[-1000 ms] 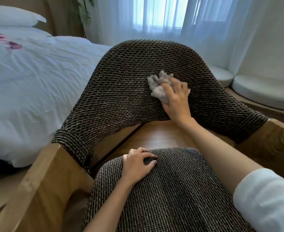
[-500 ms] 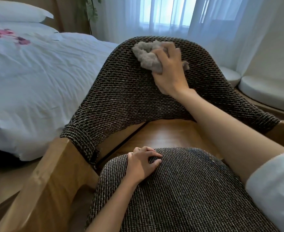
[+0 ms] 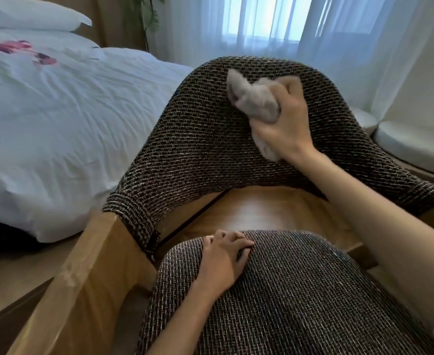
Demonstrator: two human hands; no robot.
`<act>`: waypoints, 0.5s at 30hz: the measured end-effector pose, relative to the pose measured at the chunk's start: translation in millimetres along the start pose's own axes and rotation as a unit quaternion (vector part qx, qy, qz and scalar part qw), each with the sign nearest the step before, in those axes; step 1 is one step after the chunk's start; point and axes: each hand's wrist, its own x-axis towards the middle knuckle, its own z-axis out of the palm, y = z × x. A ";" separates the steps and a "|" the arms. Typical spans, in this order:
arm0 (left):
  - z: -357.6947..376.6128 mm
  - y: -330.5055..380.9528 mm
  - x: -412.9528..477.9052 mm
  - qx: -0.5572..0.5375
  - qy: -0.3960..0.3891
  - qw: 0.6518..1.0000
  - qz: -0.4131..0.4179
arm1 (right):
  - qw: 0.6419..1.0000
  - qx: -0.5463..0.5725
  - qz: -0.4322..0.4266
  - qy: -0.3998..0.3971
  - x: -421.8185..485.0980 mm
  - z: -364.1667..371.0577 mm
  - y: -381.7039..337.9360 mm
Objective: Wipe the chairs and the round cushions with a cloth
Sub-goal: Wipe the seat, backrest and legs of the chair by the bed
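Head camera, looking down at a chair. The right hand (image 3: 287, 116) grips a bunched grey cloth (image 3: 254, 103) and presses it against the woven backrest (image 3: 205, 144), close under its top edge. Below it and nearer the camera, the left hand (image 3: 223, 262) rests on the rear edge of the woven seat cushion (image 3: 300, 298), fingers loosely bent and holding nothing. A wooden armrest (image 3: 82, 272) runs left of the left hand, with a white bed (image 3: 57, 119) beyond. Round white cushions (image 3: 415, 144) lie to the right of the right hand, well apart from it. Wiping well here probably means pressing the cloth flatter into the weave, making overlapping strokes across the curved back and out to both side wings, and bracing the chair with the left hand.
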 end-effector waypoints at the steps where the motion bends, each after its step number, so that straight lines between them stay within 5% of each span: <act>1: 1.3 -0.5 -2.9 0.030 -0.002 1.000 0.000 | 1.000 -0.001 0.006 0.020 13.2 4.4 -4.2; 7: -2.4 -11.6 -19.6 0.102 0.062 0.986 -0.115 | 0.998 -0.060 0.014 0.027 -17.7 60.1 -9.3; 15: -11.1 -9.4 -29.3 0.077 0.077 0.984 -0.142 | 0.975 -0.096 0.013 -0.201 -111.8 40.9 12.5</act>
